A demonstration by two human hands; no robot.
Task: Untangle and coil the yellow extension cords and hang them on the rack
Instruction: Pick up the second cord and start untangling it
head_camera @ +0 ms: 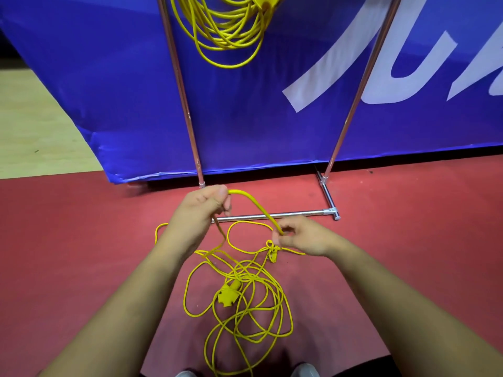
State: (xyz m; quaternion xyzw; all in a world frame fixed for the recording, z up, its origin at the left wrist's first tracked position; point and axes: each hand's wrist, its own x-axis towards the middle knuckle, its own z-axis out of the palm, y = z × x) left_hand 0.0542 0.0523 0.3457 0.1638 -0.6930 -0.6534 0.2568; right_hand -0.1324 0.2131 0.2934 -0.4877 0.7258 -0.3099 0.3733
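Note:
A tangled yellow extension cord lies in loose loops on the red floor in front of me, its yellow socket block in the middle and a small knot near my right hand. My left hand is closed on a raised stretch of this cord. My right hand pinches the same stretch lower down, so a short arc spans between both hands. A second yellow cord, coiled, hangs from the metal rack at the top of the view.
The rack's chrome uprights and floor bar stand just beyond my hands. A blue banner with white letters hangs behind the rack. Pale wooden flooring shows at left. My shoes are at the bottom edge.

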